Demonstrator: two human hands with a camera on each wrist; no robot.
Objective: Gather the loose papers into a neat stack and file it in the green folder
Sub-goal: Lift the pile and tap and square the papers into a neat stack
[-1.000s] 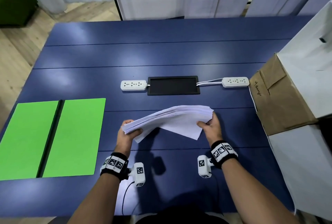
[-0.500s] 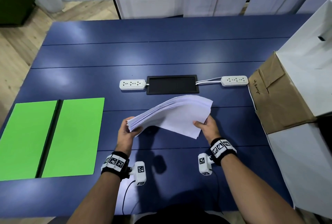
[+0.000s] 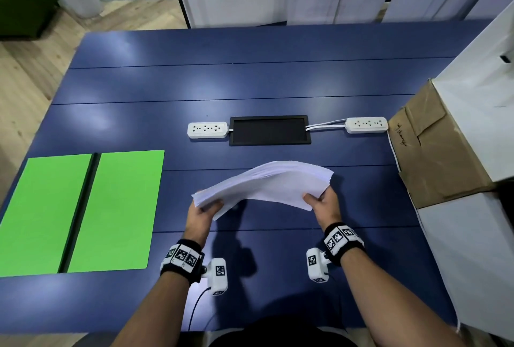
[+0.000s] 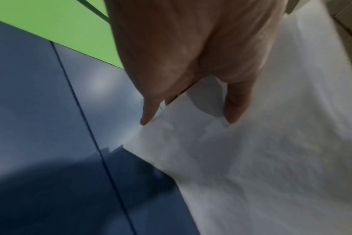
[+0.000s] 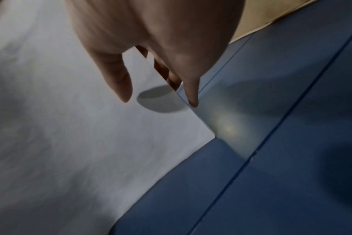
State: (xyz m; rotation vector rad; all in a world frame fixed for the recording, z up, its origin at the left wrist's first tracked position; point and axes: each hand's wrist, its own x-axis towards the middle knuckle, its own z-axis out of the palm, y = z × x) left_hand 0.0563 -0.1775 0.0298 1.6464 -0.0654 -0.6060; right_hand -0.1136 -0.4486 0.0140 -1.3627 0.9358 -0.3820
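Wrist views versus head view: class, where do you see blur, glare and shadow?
Head view: sharp, pale glare patches on the table, arm shadows beneath the paper stack. Left wrist: paper smeared by blur. Right wrist: soft, bright glare spot on the table, thumb shadow on paper.

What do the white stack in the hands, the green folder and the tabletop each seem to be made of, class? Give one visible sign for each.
Stack: thin paper, matt; it bows between the left hand and right hand, and its edges fan.
Green folder: probably card or plastic, matt, lying flat and open.
Table: painted or laminated boards, semi-gloss; seams and soft light reflections show.
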